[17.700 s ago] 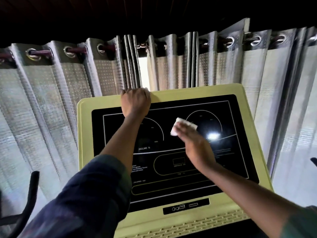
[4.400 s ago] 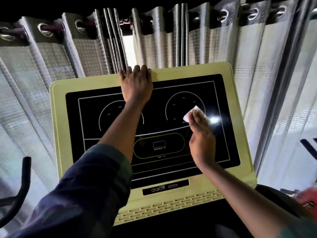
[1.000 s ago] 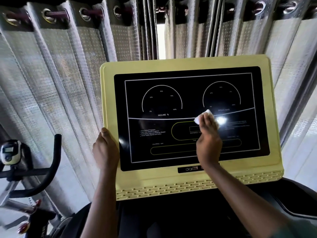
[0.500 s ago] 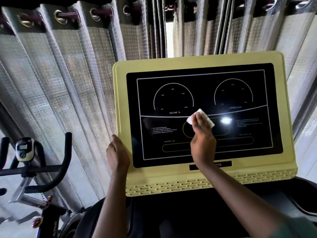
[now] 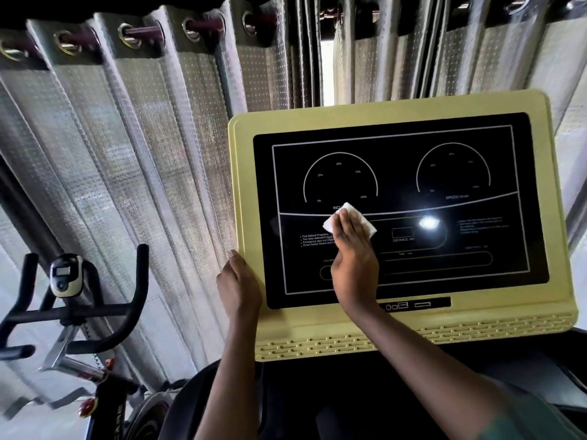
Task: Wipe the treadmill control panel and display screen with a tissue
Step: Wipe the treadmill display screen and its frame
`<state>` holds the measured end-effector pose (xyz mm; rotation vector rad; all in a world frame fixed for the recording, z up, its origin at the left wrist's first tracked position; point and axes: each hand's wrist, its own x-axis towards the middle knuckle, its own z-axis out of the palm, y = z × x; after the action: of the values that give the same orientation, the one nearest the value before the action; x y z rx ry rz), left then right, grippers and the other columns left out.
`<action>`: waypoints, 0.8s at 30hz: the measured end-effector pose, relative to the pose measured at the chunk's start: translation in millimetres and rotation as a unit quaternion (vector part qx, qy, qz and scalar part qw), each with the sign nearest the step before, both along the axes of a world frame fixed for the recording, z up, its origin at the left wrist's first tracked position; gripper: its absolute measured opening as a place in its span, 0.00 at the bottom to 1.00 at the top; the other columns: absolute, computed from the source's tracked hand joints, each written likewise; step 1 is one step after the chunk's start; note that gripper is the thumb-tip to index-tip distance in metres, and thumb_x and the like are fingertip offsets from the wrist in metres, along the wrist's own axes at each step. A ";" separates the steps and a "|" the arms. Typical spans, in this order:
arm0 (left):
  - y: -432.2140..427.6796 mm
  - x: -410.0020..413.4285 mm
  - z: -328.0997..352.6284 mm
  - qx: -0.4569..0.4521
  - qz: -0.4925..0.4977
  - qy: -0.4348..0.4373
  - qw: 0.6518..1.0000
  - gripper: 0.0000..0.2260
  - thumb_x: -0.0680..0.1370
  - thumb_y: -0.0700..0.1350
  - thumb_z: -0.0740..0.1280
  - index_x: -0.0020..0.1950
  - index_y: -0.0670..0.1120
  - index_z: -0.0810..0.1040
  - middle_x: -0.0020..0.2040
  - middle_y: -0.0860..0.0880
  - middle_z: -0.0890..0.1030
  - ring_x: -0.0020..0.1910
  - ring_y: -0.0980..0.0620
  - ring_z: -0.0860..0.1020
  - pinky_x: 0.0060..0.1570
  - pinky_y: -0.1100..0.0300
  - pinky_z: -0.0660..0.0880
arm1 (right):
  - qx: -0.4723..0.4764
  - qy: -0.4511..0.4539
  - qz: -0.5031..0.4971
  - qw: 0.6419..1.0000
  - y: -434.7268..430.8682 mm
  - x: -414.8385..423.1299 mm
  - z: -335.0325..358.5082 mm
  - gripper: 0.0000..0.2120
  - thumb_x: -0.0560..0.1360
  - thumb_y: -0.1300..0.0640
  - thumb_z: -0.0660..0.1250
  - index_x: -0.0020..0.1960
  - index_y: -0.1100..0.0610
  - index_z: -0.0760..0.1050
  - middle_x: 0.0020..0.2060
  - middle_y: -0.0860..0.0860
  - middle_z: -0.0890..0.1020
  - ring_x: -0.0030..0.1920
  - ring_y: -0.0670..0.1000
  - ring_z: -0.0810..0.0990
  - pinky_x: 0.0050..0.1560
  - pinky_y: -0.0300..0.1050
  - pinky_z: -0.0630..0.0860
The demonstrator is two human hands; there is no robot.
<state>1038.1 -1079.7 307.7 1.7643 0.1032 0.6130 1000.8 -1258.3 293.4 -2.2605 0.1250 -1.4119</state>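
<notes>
The treadmill console has a pale yellow frame (image 5: pixel 244 192) around a black display screen (image 5: pixel 460 217) printed with two white gauge arcs and small text. My right hand (image 5: pixel 354 262) lies flat on the left-centre of the screen and presses a folded white tissue (image 5: pixel 357 214) against it under the fingers. The tissue covers part of the "INCLINE" label. My left hand (image 5: pixel 238 284) grips the frame's left edge, low down, thumb on the front face. A bright light glare (image 5: pixel 428 223) shows right of the tissue.
Grey dotted curtains (image 5: pixel 143 138) hang on a rod right behind the console, with a bright gap at the top centre. An exercise bike with black handlebars (image 5: pixel 79 312) and a small monitor (image 5: pixel 66 274) stands at the lower left. Dark treadmill parts (image 5: pixel 349 392) lie below the console.
My right hand has slid the tissue leftward across the screen, from near the glare to under the incline gauge. The left hand keeps its hold on the left edge. The view has shifted left.
</notes>
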 end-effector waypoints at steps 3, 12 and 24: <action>0.2 -2.9 2.3 0.001 0.002 -0.009 1.000 0.25 0.85 0.48 0.51 0.30 0.42 0.67 0.27 0.46 0.71 0.27 0.49 0.68 0.29 0.53 0.60 | 0.021 -0.006 -0.015 1.000 18.7 1.1 -3.4 0.33 0.74 0.73 0.60 0.77 0.58 0.63 0.76 0.54 0.66 0.78 0.53 0.62 0.75 0.57 0.66; 0.5 -1.4 -0.9 0.032 0.013 -0.019 0.999 0.22 0.86 0.44 0.51 0.40 0.35 0.76 0.36 0.36 0.77 0.33 0.42 0.68 0.35 0.54 0.52 | -0.058 0.025 0.068 0.996 54.9 -4.2 -17.5 0.31 0.74 0.73 0.62 0.76 0.58 0.66 0.76 0.53 0.68 0.78 0.51 0.61 0.75 0.55 0.65; 20.1 -13.6 -31.0 -0.043 -0.140 0.069 0.987 0.37 0.81 0.66 0.45 0.64 0.37 0.77 0.63 0.35 0.78 0.60 0.39 0.77 0.60 0.48 0.72 | -0.097 0.061 0.109 0.987 93.8 -34.4 -65.0 0.39 0.68 0.79 0.63 0.76 0.60 0.66 0.77 0.54 0.65 0.80 0.49 0.58 0.80 0.49 0.55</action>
<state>1024.6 -1059.6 276.7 1.6986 -0.0231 0.2791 966.4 -1164.5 228.4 -2.4314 -0.2242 -1.2174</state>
